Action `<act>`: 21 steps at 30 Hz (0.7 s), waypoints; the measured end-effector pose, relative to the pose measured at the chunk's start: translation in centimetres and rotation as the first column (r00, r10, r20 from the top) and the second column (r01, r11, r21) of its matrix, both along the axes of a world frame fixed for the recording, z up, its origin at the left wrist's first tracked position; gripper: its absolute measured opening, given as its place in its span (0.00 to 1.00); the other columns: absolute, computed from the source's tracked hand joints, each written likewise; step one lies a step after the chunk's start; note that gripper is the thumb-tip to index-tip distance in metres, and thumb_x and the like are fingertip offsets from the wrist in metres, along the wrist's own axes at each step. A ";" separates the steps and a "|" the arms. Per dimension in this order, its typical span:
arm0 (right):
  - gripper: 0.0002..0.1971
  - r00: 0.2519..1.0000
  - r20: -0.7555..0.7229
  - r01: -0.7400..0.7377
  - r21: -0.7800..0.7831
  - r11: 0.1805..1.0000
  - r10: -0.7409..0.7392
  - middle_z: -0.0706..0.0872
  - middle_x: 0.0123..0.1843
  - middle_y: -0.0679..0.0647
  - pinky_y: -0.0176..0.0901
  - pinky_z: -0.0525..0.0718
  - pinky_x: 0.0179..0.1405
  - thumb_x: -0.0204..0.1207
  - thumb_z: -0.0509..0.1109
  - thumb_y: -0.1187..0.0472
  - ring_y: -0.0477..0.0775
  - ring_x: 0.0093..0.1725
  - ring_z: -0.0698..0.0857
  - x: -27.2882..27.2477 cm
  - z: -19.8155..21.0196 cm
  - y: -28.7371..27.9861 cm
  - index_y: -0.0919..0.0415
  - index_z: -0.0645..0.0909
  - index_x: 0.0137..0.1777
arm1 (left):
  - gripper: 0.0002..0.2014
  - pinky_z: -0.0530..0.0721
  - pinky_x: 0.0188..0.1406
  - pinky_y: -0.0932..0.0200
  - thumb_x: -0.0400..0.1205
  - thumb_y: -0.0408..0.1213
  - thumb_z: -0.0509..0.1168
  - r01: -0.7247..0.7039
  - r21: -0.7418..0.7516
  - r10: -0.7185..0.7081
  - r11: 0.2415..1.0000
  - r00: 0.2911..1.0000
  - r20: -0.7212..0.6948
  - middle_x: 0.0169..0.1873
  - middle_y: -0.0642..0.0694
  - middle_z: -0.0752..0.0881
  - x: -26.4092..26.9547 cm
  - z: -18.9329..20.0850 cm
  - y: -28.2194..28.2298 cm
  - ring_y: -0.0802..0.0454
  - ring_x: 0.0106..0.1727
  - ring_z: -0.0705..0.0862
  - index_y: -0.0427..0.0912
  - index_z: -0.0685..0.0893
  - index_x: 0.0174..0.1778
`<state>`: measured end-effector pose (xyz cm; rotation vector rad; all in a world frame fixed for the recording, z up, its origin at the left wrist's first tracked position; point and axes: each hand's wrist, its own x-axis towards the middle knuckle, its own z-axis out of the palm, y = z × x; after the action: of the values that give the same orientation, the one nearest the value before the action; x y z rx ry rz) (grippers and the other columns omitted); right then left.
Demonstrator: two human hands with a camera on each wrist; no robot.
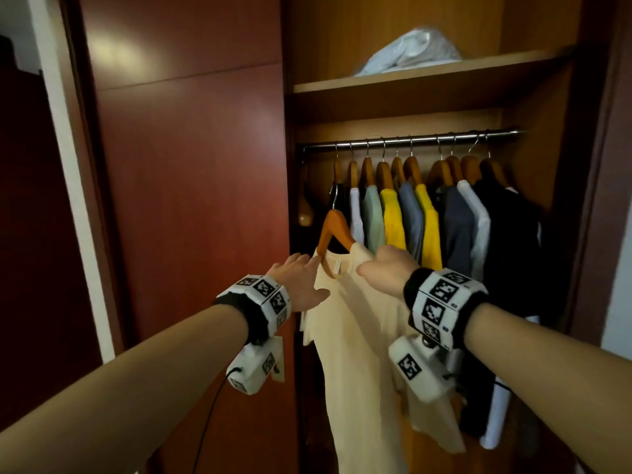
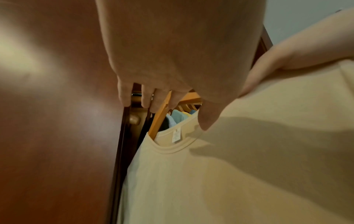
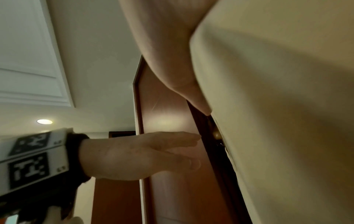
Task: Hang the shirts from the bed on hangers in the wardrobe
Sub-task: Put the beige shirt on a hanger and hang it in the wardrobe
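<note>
Nearest the head camera are my two forearms with their marker-covered wrist bands [image 1: 441, 302]. My right hand [image 1: 388, 268] is closed on the shoulder of the cream T-shirt [image 1: 359, 336], pinching cloth and, I judge, the hanger arm beneath it. My left hand [image 1: 301, 278] lies with fingers extended against the free arm of the wooden hanger [image 1: 333, 230], not wrapped round it.

The shirt hangs below my grip; the neckline [image 2: 172, 149] sits lopsided, the hanger's left arm poking out through it. To do this step well I would draw the left shoulder over that bare arm until the collar centres, then lift the steel hook [image 1: 335, 196], which stands above my grip, to the rail [image 1: 410, 138].

The wardrobe [image 1: 427, 111] holds a row of shirts [image 1: 410, 227] on wooden hangers, beyond and to the right of my grip. The only gap I see is at the rail's left end. A pale plastic bag [image 1: 410, 53] lies on the shelf overhead.
</note>
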<state>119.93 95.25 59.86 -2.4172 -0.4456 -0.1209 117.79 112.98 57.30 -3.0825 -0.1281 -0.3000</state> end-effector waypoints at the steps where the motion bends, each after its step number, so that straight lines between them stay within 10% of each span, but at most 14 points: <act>1: 0.20 1.000 0.002 0.012 0.005 1.000 -0.012 0.79 0.56 0.61 0.43 0.75 0.44 0.86 0.60 0.51 0.59 0.49 0.77 1.3 0.2 1.1 0.67 0.76 0.68 | 0.39 0.59 0.82 0.40 0.85 0.57 0.58 0.013 0.022 -0.013 1.000 1.000 0.002 0.85 0.45 0.58 1.3 0.3 0.9 0.45 0.86 0.52 0.46 0.48 0.88; 11: 0.26 0.991 0.030 0.132 0.002 0.991 -0.132 0.82 0.48 0.61 0.44 0.71 0.28 0.87 0.55 0.46 0.55 0.37 0.79 12.3 4.1 7.8 0.67 0.72 0.74 | 0.36 0.58 0.83 0.44 0.85 0.55 0.58 0.102 0.115 -0.111 0.988 0.990 0.082 0.84 0.43 0.60 11.6 5.4 6.7 0.44 0.86 0.54 0.43 0.56 0.86; 15: 0.29 0.986 0.110 0.131 -0.014 0.991 -0.129 0.71 0.78 0.66 0.47 0.81 0.55 0.88 0.55 0.50 0.64 0.67 0.80 15.6 7.0 9.7 0.62 0.59 0.85 | 0.35 0.51 0.84 0.43 0.86 0.55 0.57 0.098 0.185 -0.121 0.978 0.986 0.113 0.84 0.41 0.61 14.8 7.8 7.1 0.44 0.86 0.54 0.43 0.58 0.86; 21: 0.18 0.979 0.197 0.064 -0.046 0.997 -0.054 0.79 0.68 0.64 0.47 0.78 0.55 0.89 0.55 0.57 0.62 0.64 0.80 18.1 12.6 11.5 0.65 0.75 0.72 | 0.35 0.50 0.85 0.41 0.84 0.57 0.58 0.005 0.244 -0.048 0.970 0.984 0.171 0.83 0.42 0.63 18.9 13.9 7.1 0.43 0.86 0.54 0.44 0.60 0.85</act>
<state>138.07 106.74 72.43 -2.4810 -0.4699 -0.3805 136.70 120.10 71.23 -2.8132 -0.0509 -0.5462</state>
